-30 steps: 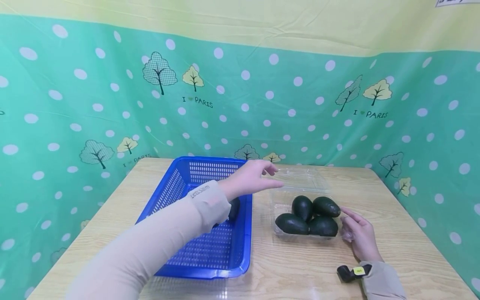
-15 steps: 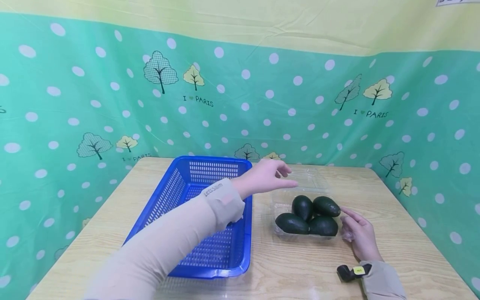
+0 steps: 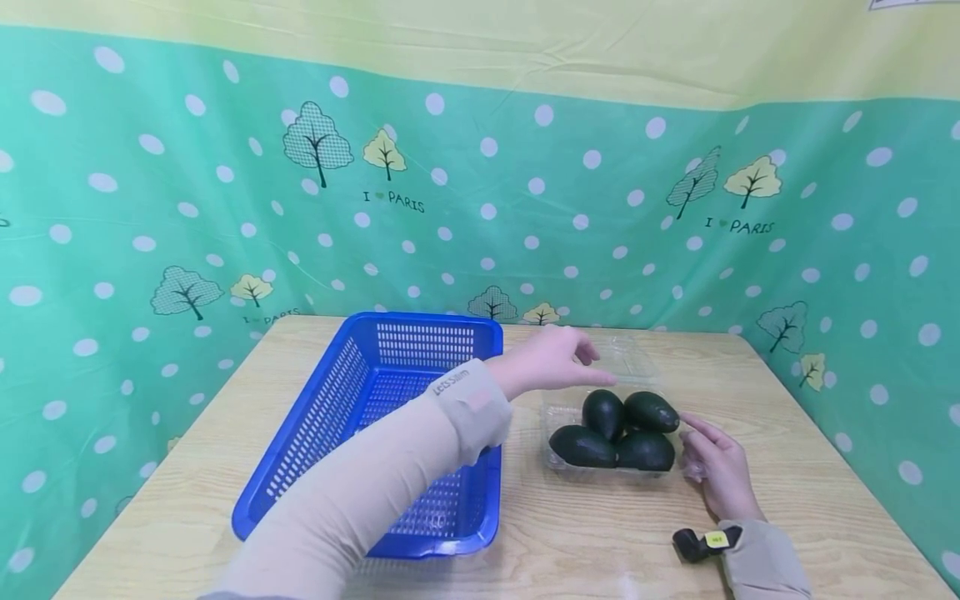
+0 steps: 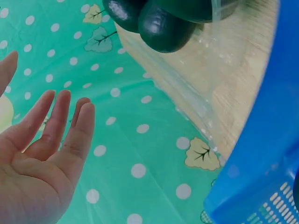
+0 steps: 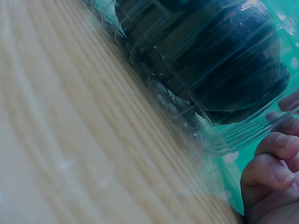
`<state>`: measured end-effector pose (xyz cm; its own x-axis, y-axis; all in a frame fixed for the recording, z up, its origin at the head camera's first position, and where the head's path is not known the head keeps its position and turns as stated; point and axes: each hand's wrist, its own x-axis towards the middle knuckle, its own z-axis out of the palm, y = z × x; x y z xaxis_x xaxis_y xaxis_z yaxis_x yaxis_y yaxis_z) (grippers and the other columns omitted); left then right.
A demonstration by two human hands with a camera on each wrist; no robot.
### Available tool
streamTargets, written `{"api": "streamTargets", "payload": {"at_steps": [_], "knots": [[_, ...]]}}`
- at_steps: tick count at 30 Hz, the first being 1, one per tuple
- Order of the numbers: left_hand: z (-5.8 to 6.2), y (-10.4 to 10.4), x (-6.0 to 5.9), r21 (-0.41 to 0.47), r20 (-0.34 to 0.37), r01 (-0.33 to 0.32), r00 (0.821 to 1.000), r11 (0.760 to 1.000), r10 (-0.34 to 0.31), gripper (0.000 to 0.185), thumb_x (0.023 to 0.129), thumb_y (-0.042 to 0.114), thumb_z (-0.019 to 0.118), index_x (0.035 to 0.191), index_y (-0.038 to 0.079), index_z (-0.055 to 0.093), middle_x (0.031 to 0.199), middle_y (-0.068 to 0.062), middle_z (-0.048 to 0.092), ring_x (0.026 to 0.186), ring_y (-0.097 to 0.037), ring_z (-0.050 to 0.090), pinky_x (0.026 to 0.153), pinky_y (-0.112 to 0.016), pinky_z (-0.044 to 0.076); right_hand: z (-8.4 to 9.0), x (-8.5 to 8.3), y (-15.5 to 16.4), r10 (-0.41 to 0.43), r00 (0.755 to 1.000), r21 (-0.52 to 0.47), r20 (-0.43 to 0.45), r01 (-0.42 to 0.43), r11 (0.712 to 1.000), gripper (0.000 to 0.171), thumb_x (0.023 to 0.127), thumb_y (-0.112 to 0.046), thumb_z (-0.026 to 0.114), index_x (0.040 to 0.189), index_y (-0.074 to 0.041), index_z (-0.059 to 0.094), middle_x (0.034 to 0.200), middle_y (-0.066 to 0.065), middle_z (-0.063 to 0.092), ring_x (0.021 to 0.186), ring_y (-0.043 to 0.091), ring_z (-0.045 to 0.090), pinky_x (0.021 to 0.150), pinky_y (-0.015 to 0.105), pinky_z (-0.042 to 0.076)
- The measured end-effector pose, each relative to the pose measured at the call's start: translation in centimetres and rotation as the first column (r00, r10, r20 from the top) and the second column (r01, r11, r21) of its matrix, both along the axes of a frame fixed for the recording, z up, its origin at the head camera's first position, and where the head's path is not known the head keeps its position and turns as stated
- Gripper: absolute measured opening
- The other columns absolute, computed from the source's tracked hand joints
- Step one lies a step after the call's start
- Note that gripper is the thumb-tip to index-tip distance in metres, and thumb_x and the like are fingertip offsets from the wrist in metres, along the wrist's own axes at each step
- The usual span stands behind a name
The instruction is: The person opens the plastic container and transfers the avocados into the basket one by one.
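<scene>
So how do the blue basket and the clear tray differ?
The basket is opaque blue with perforated walls; the tray is see-through plastic. The basket is larger and deeper than the tray. The tray holds four avocados, and the right hand rests at its edge, while the left arm crosses above the basket. Both sit on the table.

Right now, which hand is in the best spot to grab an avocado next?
Probably the left hand: it hovers open just above the avocados in the clear tray, holding nothing. The right hand rests against the tray's side edge, seemingly steadying it.
</scene>
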<state>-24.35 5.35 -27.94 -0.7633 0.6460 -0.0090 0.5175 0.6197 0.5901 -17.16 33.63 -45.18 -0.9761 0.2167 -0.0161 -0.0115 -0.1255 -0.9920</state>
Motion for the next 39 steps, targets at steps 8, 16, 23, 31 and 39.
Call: {"api": "streamTargets", "payload": {"at_steps": [8, 16, 23, 31, 39], "knots": [[-0.6, 1.1, -0.5, -0.011, -0.004, -0.005, 1.000, 1.000, 0.005, 0.053, 0.088, 0.047, 0.071, 0.126, 0.010, 0.065, 0.124, -0.003, 0.068, 0.115, -0.015, 0.063, 0.096, -0.026, 0.051, 0.0, -0.1, 0.0, -0.005, 1.000, -0.009, 0.001, 0.005, 1.000, 0.035, 0.099, -0.005, 0.052, 0.099, -0.033, 0.074, 0.061, -0.011, 0.047, 0.048, 0.001, 0.042, 0.043, 0.017, 0.033], [-1.4, 1.9, -0.8, -0.062, 0.004, 0.006, 1.000, 0.998, -0.006, 0.056, 0.088, 0.048, 0.070, 0.129, 0.009, 0.064, 0.125, -0.005, 0.068, 0.114, -0.017, 0.063, 0.095, -0.027, 0.052, 0.0, -0.2, 0.2, -0.002, 1.000, -0.007, 0.008, 0.002, 1.000, 0.036, 0.099, -0.005, 0.052, 0.100, -0.033, 0.073, 0.061, -0.011, 0.047, 0.048, 0.001, 0.042, 0.044, 0.017, 0.033], [-1.8, 2.7, -0.7, -0.109, -0.023, 0.033, 0.999, 0.993, -0.036, 0.057, 0.085, 0.051, 0.072, 0.124, 0.010, 0.068, 0.121, -0.003, 0.070, 0.110, -0.015, 0.065, 0.092, -0.026, 0.053, 0.0, -0.3, 0.3, 0.007, 1.000, -0.019, 0.004, -0.007, 1.000, 0.035, 0.099, -0.004, 0.052, 0.101, -0.032, 0.074, 0.061, -0.010, 0.047, 0.049, 0.001, 0.042, 0.044, 0.017, 0.034], [-2.9, 3.5, -0.9, -0.138, 0.001, 0.049, 0.999, 0.989, -0.049, 0.056, 0.084, 0.048, 0.075, 0.122, 0.007, 0.068, 0.119, -0.004, 0.071, 0.108, -0.016, 0.065, 0.092, -0.026, 0.053, 0.1, -0.3, 0.3, 0.001, 1.000, -0.015, 0.001, -0.001, 1.000, 0.034, 0.099, -0.004, 0.052, 0.101, -0.031, 0.074, 0.060, -0.010, 0.046, 0.048, 0.001, 0.041, 0.043, 0.018, 0.033], [-3.5, 4.0, -0.9, -0.194, 0.015, 0.043, 0.999, 0.980, -0.041, 0.054, 0.082, 0.048, 0.077, 0.116, 0.008, 0.069, 0.108, -0.001, 0.072, 0.094, -0.011, 0.064, 0.084, -0.024, 0.052, 0.1, -0.3, 0.4, -0.003, 1.000, -0.005, 0.013, 0.003, 1.000, 0.034, 0.099, -0.005, 0.052, 0.101, -0.032, 0.073, 0.061, -0.011, 0.046, 0.048, 0.001, 0.041, 0.043, 0.017, 0.033]]}}
